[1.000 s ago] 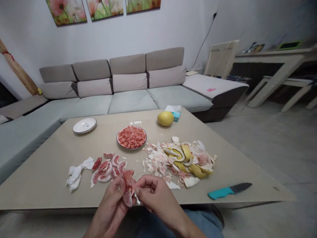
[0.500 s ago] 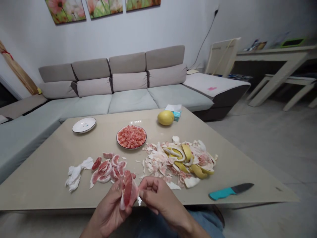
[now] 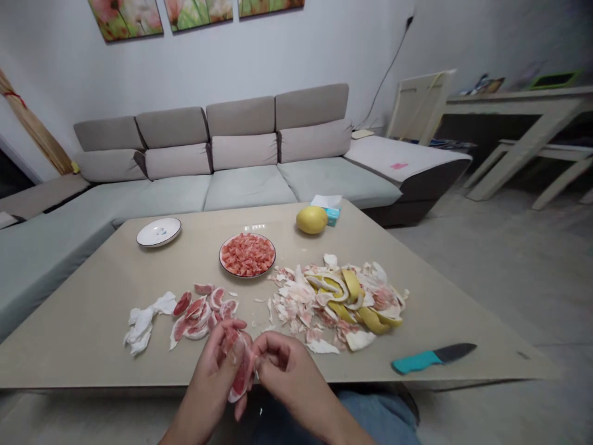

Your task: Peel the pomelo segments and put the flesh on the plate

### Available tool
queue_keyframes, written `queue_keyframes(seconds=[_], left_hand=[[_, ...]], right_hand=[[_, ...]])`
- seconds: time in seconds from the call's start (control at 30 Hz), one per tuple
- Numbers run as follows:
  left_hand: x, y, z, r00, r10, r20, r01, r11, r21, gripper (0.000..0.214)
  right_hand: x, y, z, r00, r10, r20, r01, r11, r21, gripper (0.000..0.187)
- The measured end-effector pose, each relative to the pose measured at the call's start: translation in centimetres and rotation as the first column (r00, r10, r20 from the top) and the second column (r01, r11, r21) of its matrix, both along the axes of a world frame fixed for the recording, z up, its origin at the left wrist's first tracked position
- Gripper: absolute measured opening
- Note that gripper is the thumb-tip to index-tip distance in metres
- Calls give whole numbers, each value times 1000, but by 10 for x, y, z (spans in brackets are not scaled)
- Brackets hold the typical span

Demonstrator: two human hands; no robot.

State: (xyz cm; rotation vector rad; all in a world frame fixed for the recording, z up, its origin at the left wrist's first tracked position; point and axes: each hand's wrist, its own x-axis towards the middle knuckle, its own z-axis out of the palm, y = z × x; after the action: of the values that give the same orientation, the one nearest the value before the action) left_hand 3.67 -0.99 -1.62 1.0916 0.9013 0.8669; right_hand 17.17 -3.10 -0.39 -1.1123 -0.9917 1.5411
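Your left hand (image 3: 214,371) is closed around a pomelo segment (image 3: 241,378), its pink flesh showing through split, pale membrane, and the segment's lower end hangs just past your fingers. Your right hand (image 3: 290,374) is right up against it, fingers curled in at the segment's edge; whether they pinch the membrane or only touch it is hidden. Take the plate of chopped pomelo flesh (image 3: 247,254) as your mark. Nearest you, a loose row of membrane-covered segments (image 3: 197,315) lies in front of it, with crumpled white tissue (image 3: 141,324) further left. A teal-handled kitchen knife (image 3: 433,357) lies well to its right and closer to you, and a heap of yellow peel and white pith (image 3: 338,303) lies just to its right. A white plate (image 3: 158,232) sits to its left, a whole pomelo (image 3: 312,220) and a tissue packet (image 3: 330,210) sit behind it, and a grey sectional sofa (image 3: 245,191) stands further back.
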Motion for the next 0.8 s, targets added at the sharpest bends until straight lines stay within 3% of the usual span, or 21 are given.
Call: queue_keyframes(seconds=[0.23,0.43,0.63,0.8], left_hand=[[-4,-2,9,997,-36,71,42,996,-76,36],[3,-8,13,990,114,88,-105,989,-102,44],[3,-7,17,962,267,54,-266,964,-18,50],[1,-7,14,955,295,40,-296,955,2,46]], right_hand=[[5,-2,-8,991,-43,-128,26,991,-133,24],[9,-8,-13,984,-57,-170,33,990,-139,29],[11,-8,-8,998,45,47,-48,997,60,38],[-2,-6,-1,950,-35,309,-45,967,250,30]])
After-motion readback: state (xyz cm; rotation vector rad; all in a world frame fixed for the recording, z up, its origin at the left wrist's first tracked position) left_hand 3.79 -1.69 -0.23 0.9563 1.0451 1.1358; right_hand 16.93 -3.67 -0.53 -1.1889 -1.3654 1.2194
